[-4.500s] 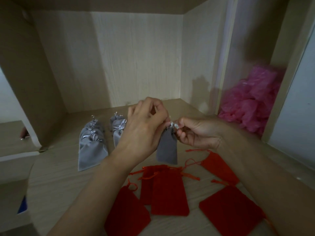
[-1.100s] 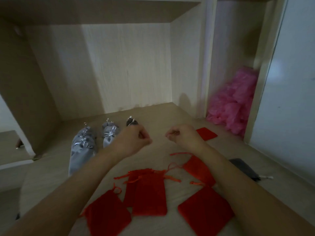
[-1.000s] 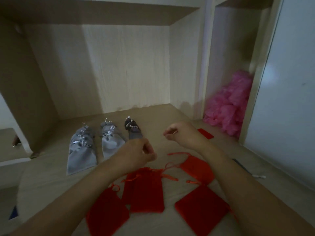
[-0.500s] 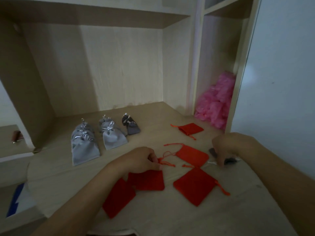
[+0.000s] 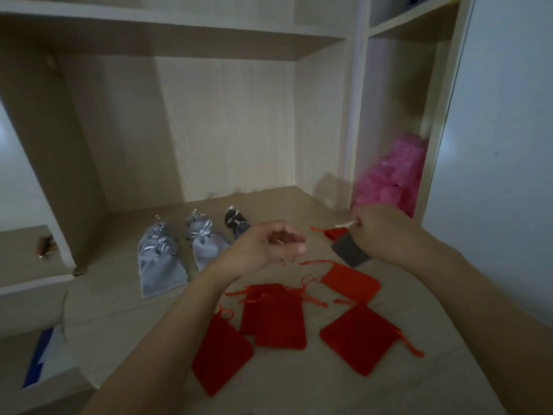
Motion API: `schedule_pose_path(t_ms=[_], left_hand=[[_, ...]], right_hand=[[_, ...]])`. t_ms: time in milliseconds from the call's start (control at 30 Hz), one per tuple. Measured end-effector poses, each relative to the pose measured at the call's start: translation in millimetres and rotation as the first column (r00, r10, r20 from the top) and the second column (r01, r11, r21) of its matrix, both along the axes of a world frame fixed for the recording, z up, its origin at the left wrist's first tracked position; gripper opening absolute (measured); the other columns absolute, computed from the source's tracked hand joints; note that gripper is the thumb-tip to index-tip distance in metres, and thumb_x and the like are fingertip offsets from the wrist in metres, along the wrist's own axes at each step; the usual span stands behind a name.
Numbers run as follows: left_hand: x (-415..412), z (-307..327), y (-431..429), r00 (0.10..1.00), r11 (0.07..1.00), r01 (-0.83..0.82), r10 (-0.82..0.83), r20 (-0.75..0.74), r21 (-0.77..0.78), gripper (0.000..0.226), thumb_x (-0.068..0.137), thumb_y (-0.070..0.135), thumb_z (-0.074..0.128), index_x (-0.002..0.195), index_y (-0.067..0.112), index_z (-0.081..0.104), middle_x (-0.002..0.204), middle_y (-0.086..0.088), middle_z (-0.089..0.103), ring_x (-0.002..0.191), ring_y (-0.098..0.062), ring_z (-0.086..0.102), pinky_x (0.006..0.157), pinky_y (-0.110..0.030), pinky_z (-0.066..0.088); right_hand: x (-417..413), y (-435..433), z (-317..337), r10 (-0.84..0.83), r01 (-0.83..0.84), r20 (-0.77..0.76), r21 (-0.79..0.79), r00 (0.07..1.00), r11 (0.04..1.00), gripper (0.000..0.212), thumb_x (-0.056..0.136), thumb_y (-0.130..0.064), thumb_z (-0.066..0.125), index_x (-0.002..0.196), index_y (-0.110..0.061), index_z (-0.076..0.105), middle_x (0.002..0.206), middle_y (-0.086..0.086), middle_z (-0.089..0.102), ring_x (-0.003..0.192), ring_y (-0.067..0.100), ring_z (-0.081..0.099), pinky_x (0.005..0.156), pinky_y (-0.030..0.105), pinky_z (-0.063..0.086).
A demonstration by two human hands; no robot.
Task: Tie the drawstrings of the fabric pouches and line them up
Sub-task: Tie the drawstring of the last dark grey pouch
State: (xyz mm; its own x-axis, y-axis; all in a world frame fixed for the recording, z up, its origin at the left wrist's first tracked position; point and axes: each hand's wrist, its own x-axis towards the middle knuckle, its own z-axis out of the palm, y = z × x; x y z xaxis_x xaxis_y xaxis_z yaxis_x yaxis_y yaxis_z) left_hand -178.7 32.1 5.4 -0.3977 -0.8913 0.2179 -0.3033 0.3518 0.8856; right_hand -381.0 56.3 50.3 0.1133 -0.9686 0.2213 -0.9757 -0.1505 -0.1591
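the right hand was lifted over the desk at the right, its fingers curled round the top of a dark pouch, which hung tilted below the knuckles. a pale cord stuck out leftward from the pinch of thumb and finger. whether the pouch's lower edge touched the desk could not be told. the left hand was raised near the middle, well apart from the right, its fingers loosely curled toward the thumb and somewhat blurred; nothing showed in its grasp. at the back of the desk lay the tied pouches in a row of three spots: a pile of light grey ones at the left, more light grey in the middle, and a darker one at the right, just behind the left hand. each had silver cords knotted at the neck. in front, under and between the forearms, the red pouches lay flat and scattered, two of them overlapping, their cords loose. one more red pouch showed just behind the dark pouch. a pink heap filled the narrow compartment at the right. a blue and white sheet lay on the lower ledge at the left.
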Motion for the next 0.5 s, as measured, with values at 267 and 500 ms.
schedule_pose_path(t_ms=[267,500], left_hand=[[5.1,-15.2,-7.6,0.907,0.999,-0.022,0.035,-0.42,0.035,0.021,0.077,0.023,0.066,0.094,0.01,0.068,0.07,0.003,0.069,0.059,-0.005,0.061,0.056,-0.014,0.047],[27.9,-23.5,-21.0,0.767,0.982,-0.187,0.154,-0.623,0.012,0.024,0.077,0.016,0.061,0.092,-0.001,0.068,0.062,0.0,0.062,0.055,-0.006,0.052,0.052,-0.016,0.043]], right_hand=[[50.2,-8.1,4.3,0.336,-0.268,0.355,-0.229,0.872,0.936,0.021,0.086,-0.015,0.063,0.102,-0.021,0.052,0.09,-0.004,0.058,0.083,0.013,0.057,0.071,0.026,0.043],[72.8,-37.1,-1.4,0.457,-0.356,0.471,-0.291,0.754,0.888,0.02,0.075,-0.03,0.076,0.087,-0.031,0.06,0.085,-0.015,0.062,0.068,-0.003,0.054,0.068,0.024,0.048]])
